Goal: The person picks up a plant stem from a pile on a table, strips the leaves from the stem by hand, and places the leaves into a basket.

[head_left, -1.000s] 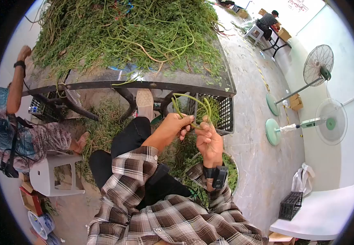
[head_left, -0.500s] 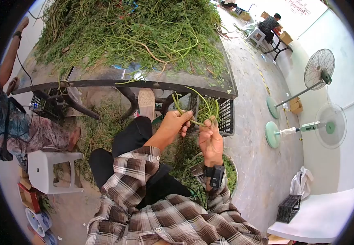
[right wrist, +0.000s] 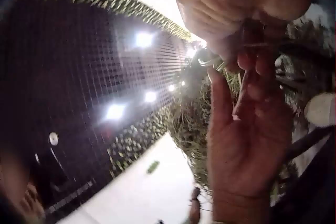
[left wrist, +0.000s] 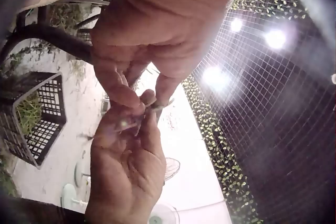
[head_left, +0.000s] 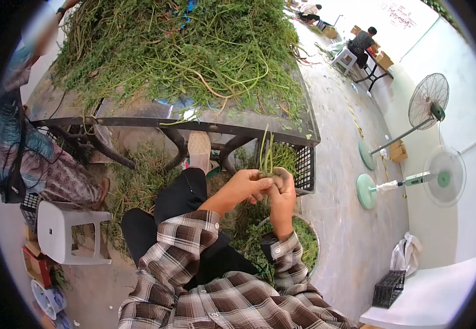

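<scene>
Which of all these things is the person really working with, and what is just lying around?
In use:
left hand and right hand, pinching the green stems
heap of greens on the table
black crate

Lying about:
white stool
standing fans
small black basket

Right wrist view: two hands meeting on green stems, ceiling behind.

I see the right hand (right wrist: pixel 247 29) at top, blurred and close, its fingers curled onto thin green stems (right wrist: pixel 247 79). The left hand (right wrist: pixel 249 134) rises from below, palm toward the lens, fingertips touching the same stems. Behind: heaped greens (right wrist: pixel 191 113), dark mesh ceiling (right wrist: pixel 79 50) with bright lamps (right wrist: pixel 115 111).
</scene>
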`<state>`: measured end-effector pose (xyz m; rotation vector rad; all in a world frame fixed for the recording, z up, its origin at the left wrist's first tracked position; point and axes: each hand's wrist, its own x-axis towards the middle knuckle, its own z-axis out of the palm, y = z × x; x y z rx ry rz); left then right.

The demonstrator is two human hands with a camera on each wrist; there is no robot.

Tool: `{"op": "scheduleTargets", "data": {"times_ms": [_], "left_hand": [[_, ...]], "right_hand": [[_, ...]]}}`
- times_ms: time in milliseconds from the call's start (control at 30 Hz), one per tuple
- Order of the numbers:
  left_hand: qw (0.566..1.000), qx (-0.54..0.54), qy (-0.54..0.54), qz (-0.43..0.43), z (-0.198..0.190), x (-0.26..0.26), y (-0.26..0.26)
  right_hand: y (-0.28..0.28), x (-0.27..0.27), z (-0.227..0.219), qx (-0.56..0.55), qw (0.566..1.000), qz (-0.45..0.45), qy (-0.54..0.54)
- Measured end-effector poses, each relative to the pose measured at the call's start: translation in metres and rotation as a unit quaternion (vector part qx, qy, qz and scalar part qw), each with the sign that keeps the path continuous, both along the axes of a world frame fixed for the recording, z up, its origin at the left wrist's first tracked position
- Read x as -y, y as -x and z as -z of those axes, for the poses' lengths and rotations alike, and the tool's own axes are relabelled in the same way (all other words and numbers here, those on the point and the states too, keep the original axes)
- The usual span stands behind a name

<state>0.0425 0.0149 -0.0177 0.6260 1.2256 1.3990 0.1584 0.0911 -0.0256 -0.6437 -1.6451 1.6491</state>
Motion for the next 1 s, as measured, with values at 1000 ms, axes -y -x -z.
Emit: {"op": "scheduleTargets", "data": {"times_ms": [1000], "left_hand": [[0.998, -0.037, -0.032, 0.031, 0.015, -0.001, 0.002]], "right_hand": [[-0.020, -0.023, -0.022, -0.100, 0.976, 0.028, 0.192]]}}
